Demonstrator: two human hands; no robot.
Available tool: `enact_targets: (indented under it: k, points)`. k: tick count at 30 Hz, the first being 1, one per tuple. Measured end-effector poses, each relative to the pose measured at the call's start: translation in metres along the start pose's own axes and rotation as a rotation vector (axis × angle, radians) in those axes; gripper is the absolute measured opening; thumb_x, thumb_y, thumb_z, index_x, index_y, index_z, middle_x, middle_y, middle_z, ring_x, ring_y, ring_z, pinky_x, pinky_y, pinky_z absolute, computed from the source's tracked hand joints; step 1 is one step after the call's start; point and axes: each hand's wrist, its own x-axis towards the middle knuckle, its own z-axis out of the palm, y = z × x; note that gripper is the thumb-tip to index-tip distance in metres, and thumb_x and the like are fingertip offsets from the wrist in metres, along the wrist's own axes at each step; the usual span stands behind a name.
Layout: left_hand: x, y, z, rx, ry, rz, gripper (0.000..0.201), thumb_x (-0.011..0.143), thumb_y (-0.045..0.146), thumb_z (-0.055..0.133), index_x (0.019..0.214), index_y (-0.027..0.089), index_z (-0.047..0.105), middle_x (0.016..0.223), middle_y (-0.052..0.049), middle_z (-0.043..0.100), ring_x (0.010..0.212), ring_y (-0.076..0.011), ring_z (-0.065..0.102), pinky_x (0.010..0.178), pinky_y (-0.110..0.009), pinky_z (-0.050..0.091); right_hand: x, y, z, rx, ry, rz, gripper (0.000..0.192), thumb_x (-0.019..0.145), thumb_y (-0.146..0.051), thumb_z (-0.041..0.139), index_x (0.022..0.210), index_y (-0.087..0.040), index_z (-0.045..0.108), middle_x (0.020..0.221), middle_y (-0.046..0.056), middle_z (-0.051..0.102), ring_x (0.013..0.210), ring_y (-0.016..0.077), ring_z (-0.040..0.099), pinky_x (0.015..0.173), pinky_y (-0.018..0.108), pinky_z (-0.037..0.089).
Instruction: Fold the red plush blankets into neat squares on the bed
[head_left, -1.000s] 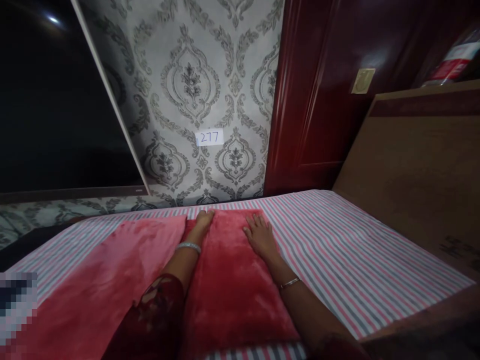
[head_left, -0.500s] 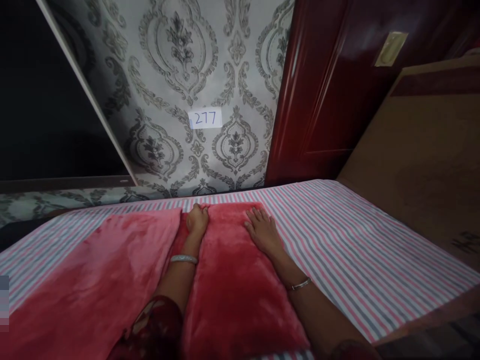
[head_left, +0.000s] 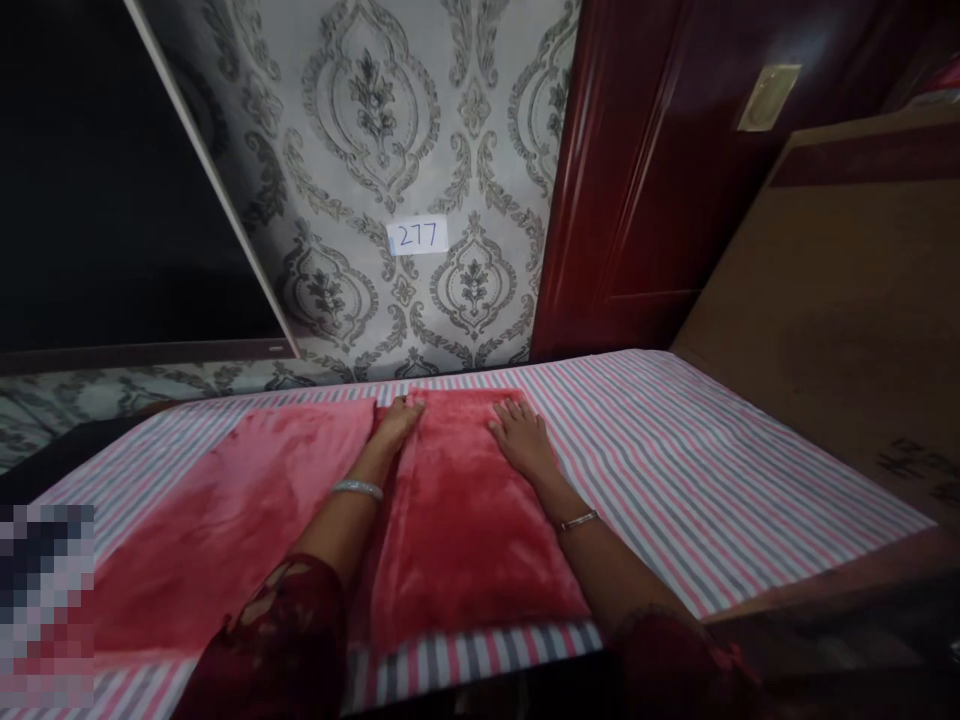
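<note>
Two red plush pillows lie side by side on a bed with a pink, grey and white striped sheet (head_left: 675,470). My left hand (head_left: 397,417) rests at the far left corner of the right pillow (head_left: 465,520), in the gap next to the left pillow (head_left: 225,520), fingers curled over the edge. My right hand (head_left: 520,442) lies flat, fingers spread, on the far right part of the same pillow. Each wrist wears a bangle.
Patterned grey wallpaper with a small "277" label (head_left: 418,236) rises behind the bed. A dark red door (head_left: 645,170) stands to the right of it, a brown wooden headboard (head_left: 847,300) at far right, and a dark screen (head_left: 97,200) at left.
The view shifted and pulled back a little, showing the pillows' near edge. My left fingers uncurled somewhat at the pillow's corner; my right hand stays flat on the pillow.
</note>
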Motion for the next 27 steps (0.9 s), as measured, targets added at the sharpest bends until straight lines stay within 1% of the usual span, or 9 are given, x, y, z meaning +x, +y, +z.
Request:
enact_targets:
  k: [2,4,8,13,17,20,23,25,27]
  points:
    - [-0.022,-0.007,-0.003,-0.042,-0.059,0.037,0.042,0.085,0.028,0.064,0.125,0.016,0.063,0.110,-0.011,0.077,0.100,-0.0273,0.073,0.087,-0.037,0.058,0.000,0.002,0.001,-0.005,0.003,-0.010,0.053,0.105,-0.045,0.031,0.152,-0.024,0.045,0.164,0.009,0.035,0.153,0.0304,0.022,0.117,0.058,0.025]
    - [-0.045,-0.014,-0.006,-0.053,-0.072,0.063,0.054,0.084,0.025,0.066,0.136,0.016,0.055,0.119,-0.010,0.074,0.106,-0.0259,0.071,0.091,-0.037,0.058,0.000,0.003,0.001,-0.011,0.000,-0.017,0.053,0.105,-0.044,0.031,0.153,-0.024,0.044,0.165,0.009,0.034,0.153,0.0306,0.021,0.117,0.058,0.025]
    - [-0.079,-0.020,-0.007,-0.014,0.023,0.096,0.073,0.076,0.008,0.067,0.146,0.016,0.046,0.141,-0.013,0.062,0.131,-0.0271,0.058,0.109,-0.035,0.047,0.000,0.005,0.001,0.005,-0.025,-0.009,0.055,0.105,-0.046,0.031,0.153,-0.024,0.043,0.166,0.008,0.032,0.153,0.0306,0.020,0.118,0.059,0.023]
    - [-0.093,-0.010,-0.004,0.137,0.081,0.054,0.074,0.080,0.006,0.062,0.150,0.016,0.043,0.144,-0.015,0.059,0.139,-0.0295,0.051,0.113,-0.038,0.043,0.004,0.007,-0.005,0.110,-0.058,0.024,0.053,0.104,-0.043,0.035,0.152,-0.024,0.045,0.166,0.008,0.032,0.154,0.0291,0.020,0.119,0.058,0.024]
    - [-0.107,-0.013,-0.021,0.121,0.033,0.035,0.070,0.084,0.014,0.065,0.150,0.014,0.043,0.151,-0.016,0.054,0.139,-0.0277,0.051,0.114,-0.035,0.041,0.000,0.023,-0.019,0.212,-0.039,0.070,0.056,0.101,-0.038,0.041,0.152,-0.016,0.045,0.162,0.014,0.038,0.151,0.0272,0.031,0.119,0.046,0.030]
    - [-0.129,-0.033,-0.034,0.084,-0.046,0.074,0.078,0.083,0.025,0.072,0.153,0.015,0.039,0.151,-0.016,0.053,0.138,-0.0301,0.052,0.113,-0.039,0.044,-0.022,0.045,-0.027,0.291,-0.007,0.103,0.058,0.099,-0.035,0.041,0.154,-0.015,0.042,0.154,0.014,0.049,0.141,0.0246,0.047,0.115,0.040,0.038]
    - [-0.148,-0.057,-0.035,0.086,-0.046,0.228,0.086,0.082,0.027,0.071,0.157,0.017,0.032,0.160,-0.015,0.043,0.147,-0.0301,0.041,0.119,-0.043,0.036,-0.056,0.062,-0.027,0.354,0.007,0.156,0.059,0.099,-0.035,0.036,0.155,-0.016,0.040,0.140,0.014,0.063,0.120,0.0251,0.065,0.102,0.041,0.050]
    - [-0.155,-0.068,-0.030,0.133,-0.016,0.329,0.084,0.082,0.022,0.066,0.157,0.016,0.029,0.161,-0.015,0.040,0.150,-0.0286,0.036,0.123,-0.044,0.029,-0.078,0.066,-0.024,0.422,0.015,0.191,0.061,0.097,-0.039,0.039,0.153,-0.014,0.043,0.134,0.015,0.067,0.114,0.0266,0.068,0.098,0.042,0.052]
    - [-0.157,-0.074,-0.024,0.193,0.013,0.383,0.081,0.082,0.017,0.060,0.156,0.014,0.029,0.160,-0.016,0.041,0.149,-0.0280,0.037,0.124,-0.044,0.028,-0.097,0.064,-0.021,0.516,0.035,0.214,0.064,0.094,-0.042,0.045,0.151,-0.013,0.044,0.135,0.015,0.066,0.117,0.0283,0.066,0.100,0.042,0.051]
